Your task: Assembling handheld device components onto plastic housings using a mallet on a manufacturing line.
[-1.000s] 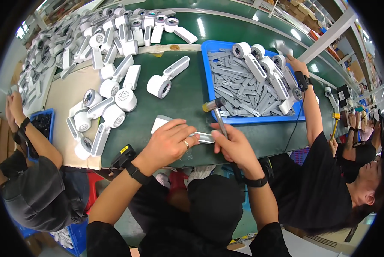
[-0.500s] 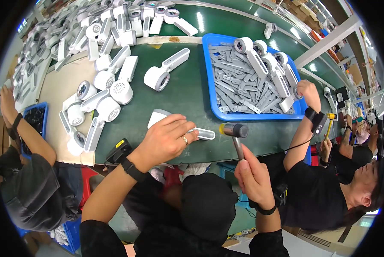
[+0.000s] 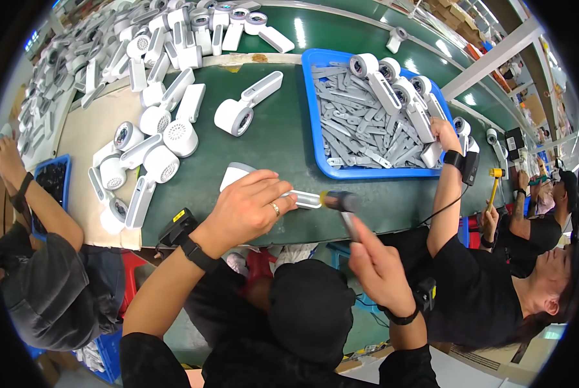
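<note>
On the green table, a white handheld fan lies under my left hand, whose fingers close over its middle and hide part of it. The grey-edged handle end sticks out to the right. My right hand grips the handle of a mallet with one yellow face and one black face. Its yellow face is at the handle's tip; whether they touch I cannot tell. Farther back lies another white fan, apart from both hands.
A blue tray of grey strips and several fans stands at the back right; a co-worker's hand reaches over its right side. White fans lie on tan cardboard at left, with a large heap behind. Another co-worker's arm is far left.
The mallet has moved left and slightly down, its head now blurred beside the fan's handle end. My left hand stays on the fan. The right co-worker's hand has moved left over the tray.
</note>
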### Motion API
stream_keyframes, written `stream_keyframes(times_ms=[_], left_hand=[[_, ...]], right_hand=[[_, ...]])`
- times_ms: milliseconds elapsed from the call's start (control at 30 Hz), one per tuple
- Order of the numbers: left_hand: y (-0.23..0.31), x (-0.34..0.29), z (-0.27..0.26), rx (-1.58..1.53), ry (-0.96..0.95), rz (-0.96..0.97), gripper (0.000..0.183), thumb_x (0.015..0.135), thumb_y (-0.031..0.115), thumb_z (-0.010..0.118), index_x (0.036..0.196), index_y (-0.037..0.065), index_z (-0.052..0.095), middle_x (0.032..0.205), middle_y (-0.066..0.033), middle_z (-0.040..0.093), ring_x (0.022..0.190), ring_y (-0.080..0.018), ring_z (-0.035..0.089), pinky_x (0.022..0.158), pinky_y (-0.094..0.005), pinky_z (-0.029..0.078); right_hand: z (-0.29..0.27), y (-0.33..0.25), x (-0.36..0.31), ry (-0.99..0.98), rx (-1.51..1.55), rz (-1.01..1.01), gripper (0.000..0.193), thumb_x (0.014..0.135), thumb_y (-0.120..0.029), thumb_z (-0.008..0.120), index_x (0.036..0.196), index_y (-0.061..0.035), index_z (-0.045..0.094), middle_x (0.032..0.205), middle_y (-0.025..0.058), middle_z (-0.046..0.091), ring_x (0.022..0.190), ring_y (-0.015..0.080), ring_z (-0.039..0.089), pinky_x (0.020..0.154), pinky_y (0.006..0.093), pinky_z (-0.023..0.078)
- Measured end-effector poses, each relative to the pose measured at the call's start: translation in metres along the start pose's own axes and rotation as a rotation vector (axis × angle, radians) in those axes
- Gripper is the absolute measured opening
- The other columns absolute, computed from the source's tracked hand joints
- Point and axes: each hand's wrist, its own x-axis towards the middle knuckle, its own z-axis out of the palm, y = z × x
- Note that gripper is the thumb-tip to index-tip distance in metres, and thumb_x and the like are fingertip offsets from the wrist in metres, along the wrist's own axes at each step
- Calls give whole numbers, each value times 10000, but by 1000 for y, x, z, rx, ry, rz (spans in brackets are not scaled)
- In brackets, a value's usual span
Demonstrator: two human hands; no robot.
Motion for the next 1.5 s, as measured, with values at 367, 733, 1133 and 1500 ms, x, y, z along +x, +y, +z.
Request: stream_keyframes(times_ms=[367,733,1133,1500], left_hand=[[20,14,-6,73,-136,-186,296,821,222,828,1061,75,737,993,-45,747,898,-221,704,1011,-428,505],[14,12,-7,44,-209,-223,257,795,232,831,1022,122,780,955,-13,772,888,-200,706,1074,-444,477],[-23,69,-31,109,-650,273,217,794,87,717,1003,84,777,1057,-40,741,1234,-278,598,1277,-478,291],[30,-12,-35,150,65,-504,418,847,81,779,1257,66,701,1273,-163,710,1086,-365,685,944,-445,528]], right_hand=[[16,32,11,183,333,49,521,1021,-162,656,1503,-53,492,697,-54,515,516,39,455,462,227,369],[53,41,72,360,79,-178,324,855,-109,834,1122,4,691,923,84,692,729,152,602,672,311,506],[35,55,63,173,621,-77,307,1049,-108,599,1343,-37,545,929,68,680,418,50,440,375,211,316],[36,65,67,144,869,-148,428,1130,-303,395,1388,23,497,727,78,574,441,106,442,399,249,374]])
